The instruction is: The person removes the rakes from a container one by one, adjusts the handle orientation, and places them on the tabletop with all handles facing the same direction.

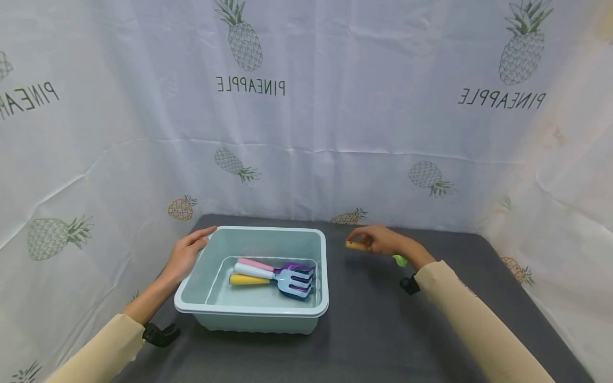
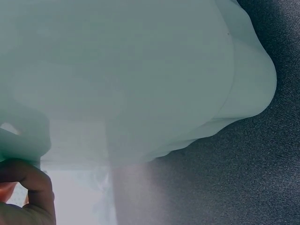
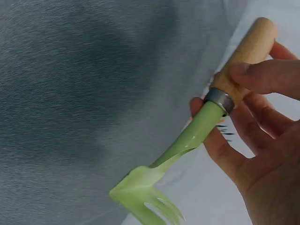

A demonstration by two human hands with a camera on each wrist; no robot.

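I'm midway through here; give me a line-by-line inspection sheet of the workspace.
Surface: dark gray table.
Things: pale green tub on the table, with three overlapping tools inside, their handles pink, white and yellow; green rake with a wooden handle, outside the tub.
Clutter: nothing seen.
Left hand: holds the tub's rim near its far left corner.
Right hand: grips the rake's handle, to the right of the tub.
Cables: nothing seen.
Surroundings: white pineapple-print sheets behind the table and at both sides.
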